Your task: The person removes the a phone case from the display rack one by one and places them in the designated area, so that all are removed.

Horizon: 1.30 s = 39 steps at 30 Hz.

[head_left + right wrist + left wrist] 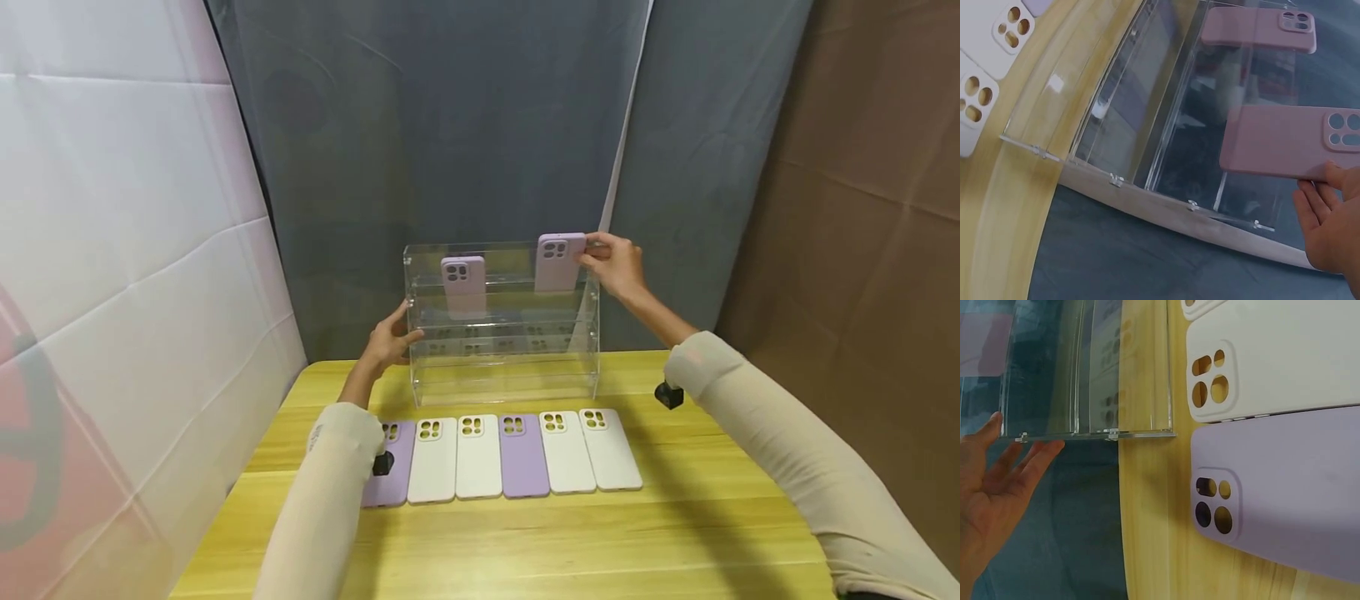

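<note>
A clear acrylic tiered display stand stands upright toward the back of the table. My right hand pinches a purple phone case by its right edge, high at the stand's top right; in the right wrist view the case lies over the upper tiers. Another purple phone case stands on an upper tier, left of centre. My left hand holds the stand's left side, thumb toward the front; in the left wrist view its fingertips are right at the side panel's edge.
In front of the stand lies a row of several phone cases, white ones and purple ones, camera cutouts toward the stand. My left sleeve overlaps the leftmost purple case. A dark grey curtain hangs behind the wooden table.
</note>
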Motion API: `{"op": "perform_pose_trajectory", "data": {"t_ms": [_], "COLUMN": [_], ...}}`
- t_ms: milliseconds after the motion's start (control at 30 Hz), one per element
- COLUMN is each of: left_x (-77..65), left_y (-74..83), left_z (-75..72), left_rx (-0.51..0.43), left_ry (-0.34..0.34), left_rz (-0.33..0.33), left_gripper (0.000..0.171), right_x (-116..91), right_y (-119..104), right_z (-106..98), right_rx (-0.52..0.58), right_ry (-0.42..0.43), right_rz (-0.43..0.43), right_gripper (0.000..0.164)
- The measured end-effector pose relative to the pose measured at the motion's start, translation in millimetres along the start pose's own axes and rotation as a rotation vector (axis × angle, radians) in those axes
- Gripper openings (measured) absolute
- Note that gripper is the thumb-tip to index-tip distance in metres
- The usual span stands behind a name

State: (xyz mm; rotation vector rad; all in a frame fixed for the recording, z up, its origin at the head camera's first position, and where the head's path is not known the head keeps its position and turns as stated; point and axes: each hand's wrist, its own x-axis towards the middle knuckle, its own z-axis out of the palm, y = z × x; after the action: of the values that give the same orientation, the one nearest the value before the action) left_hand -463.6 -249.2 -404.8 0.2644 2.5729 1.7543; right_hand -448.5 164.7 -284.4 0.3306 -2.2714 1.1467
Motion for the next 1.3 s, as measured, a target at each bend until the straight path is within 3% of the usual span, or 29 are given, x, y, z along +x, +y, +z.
{"op": "perform_pose_trajectory", "data": {"t_ms": [400, 667, 900, 1300], "left_x": [4.4, 3.3, 2.0, 3.5], "left_y": [-4.8, -2.4, -1.8, -1.9], "left_z": [-10.4, -13.6, -14.8, -14.7], "left_rx": [0.041, 0.058, 0.049, 0.067], "left_ry": [-0.014, -0.016, -0.019, -0.008], "left_rz": [-0.007, 0.001, -0.008, -0.010], "left_gripper": [0.081, 0.081, 0.082, 0.080], "right_x": [-3.3, -14.3, -27.3, -52.6], "right_y": [-7.4, -4.0, 8.0, 44.4], "right_z": [-21.8, -35.6, -46.6, -70.8], "right_rx": [-0.006, 0.019, 0.038, -0.016], "right_ry": [-0.008, -0.053, -0.134, -0.286], "right_rz": [-0.051, -0.033, -0.007, 0.111], "right_gripper": [0.039, 0.051, 0.057, 0.059]}}
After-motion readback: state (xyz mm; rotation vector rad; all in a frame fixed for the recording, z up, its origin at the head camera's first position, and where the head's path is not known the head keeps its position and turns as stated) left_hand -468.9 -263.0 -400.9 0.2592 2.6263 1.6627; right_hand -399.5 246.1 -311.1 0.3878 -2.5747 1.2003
